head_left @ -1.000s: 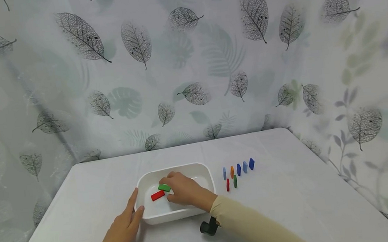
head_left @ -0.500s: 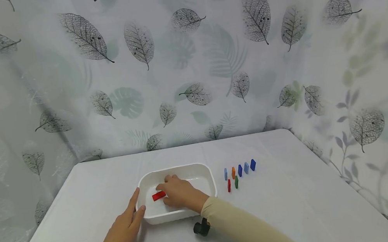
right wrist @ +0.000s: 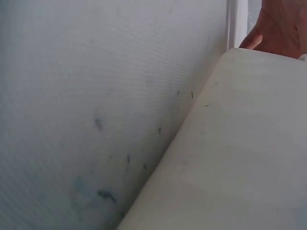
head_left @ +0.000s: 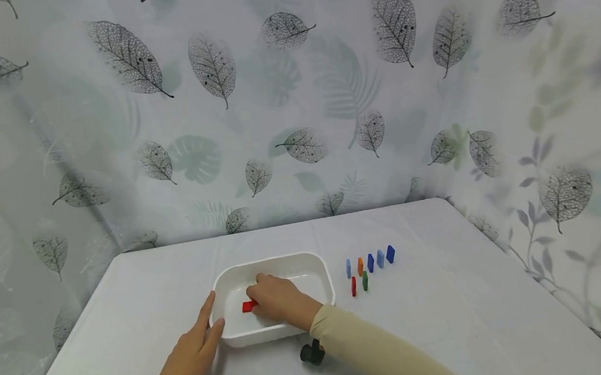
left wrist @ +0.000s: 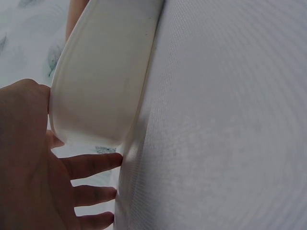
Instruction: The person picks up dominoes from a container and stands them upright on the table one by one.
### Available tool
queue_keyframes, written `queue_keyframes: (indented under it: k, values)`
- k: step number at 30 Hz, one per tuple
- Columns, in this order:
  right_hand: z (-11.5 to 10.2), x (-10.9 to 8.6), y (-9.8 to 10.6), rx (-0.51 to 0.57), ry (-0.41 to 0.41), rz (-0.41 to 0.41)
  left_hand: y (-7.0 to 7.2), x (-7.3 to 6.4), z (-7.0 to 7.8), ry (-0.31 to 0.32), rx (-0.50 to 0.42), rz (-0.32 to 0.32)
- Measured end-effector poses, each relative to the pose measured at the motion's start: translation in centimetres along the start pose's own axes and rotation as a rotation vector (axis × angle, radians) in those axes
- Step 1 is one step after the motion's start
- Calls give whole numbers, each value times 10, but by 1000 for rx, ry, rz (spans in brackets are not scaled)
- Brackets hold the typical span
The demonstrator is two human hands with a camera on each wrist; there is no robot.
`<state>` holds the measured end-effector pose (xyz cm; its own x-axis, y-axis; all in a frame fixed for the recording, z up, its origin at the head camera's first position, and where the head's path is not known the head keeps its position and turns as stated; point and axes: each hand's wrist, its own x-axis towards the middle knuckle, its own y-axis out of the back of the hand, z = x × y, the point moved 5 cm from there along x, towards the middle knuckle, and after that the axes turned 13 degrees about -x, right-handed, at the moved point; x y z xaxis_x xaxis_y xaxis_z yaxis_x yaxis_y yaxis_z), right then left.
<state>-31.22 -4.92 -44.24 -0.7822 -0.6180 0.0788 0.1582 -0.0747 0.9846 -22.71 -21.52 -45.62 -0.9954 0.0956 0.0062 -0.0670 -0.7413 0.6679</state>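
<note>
A white plastic tray (head_left: pixel 271 335) stands on the table. My left hand (head_left: pixel 188 352) touches its left end, with straight, spread fingers that show in the left wrist view too. My right hand (head_left: pixel 278 298) reaches into the tray, its thumb and finger on a small flat red block (head_left: pixel 248 306) that is partly covered by the hand. A green block seen earlier in the tray is hidden now. In the right wrist view, the tray's outer wall (right wrist: pixel 249 143) fills much of the picture, with part of the right hand (right wrist: pixel 283 33) above.
Right of the tray, small blocks stand on edge in two rows. A red block (head_left: pixel 353 286) and a green block (head_left: pixel 365 281) form the near row. Behind them are an orange block (head_left: pixel 360 266) and several blue ones, including a dark blue block (head_left: pixel 391 254).
My right hand has shifted slightly left and down over the green block, which is covered now. The red block in the tray has turned and slid a little right. My left hand stays put.
</note>
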Motion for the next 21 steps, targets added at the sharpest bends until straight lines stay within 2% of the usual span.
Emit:
queue_keyframes:
  k: [15, 21]
  values:
    - [0, -3, 3, -26, -21, 64, 0, -2, 1, -15, -19, -13]
    - [-1, -2, 3, -69, -20, 55, -1, -1, -2, -13, -22, -7]
